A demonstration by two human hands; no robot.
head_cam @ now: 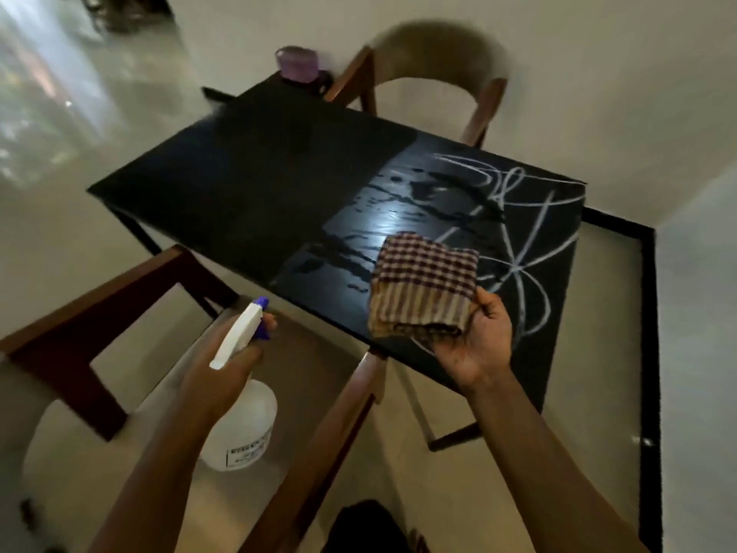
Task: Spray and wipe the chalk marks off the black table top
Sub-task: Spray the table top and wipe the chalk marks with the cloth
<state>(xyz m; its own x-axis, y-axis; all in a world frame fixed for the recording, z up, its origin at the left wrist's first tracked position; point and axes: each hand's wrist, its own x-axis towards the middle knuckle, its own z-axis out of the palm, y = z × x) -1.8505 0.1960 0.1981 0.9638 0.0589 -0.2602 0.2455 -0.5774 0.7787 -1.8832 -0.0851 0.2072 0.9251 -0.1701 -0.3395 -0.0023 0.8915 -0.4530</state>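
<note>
Head view, looking down over a black tabletop (247, 185) set at an angle. White chalk marks (530, 241) cover its right end: loops, crossing strokes and a star-like figure. Just left of them the surface is wet, with dark streaks and a bright glare patch (383, 233). The left half of the tabletop shows no chalk.

Right hand (478, 345): palm turned up, grip clamped on a folded checked cloth (424, 285), maroon and tan, with a striped band along one edge. The cloth is held over the near right part of the tabletop, between the wet patch and the chalk; whether it touches the surface cannot be told.

Left hand (235, 361): grip closed around the neck of a translucent white spray bottle (243, 425), with one finger at the blue trigger. The blue nozzle tip (262, 302) points up toward the tabletop. The bottle hangs off the near edge, above a chair seat (303, 345), and carries a small label with unreadable print.

Other items: a wooden chair (434, 73) with a curved padded back at the far side; a purple container (297, 61) at the far corner, blurred.
</note>
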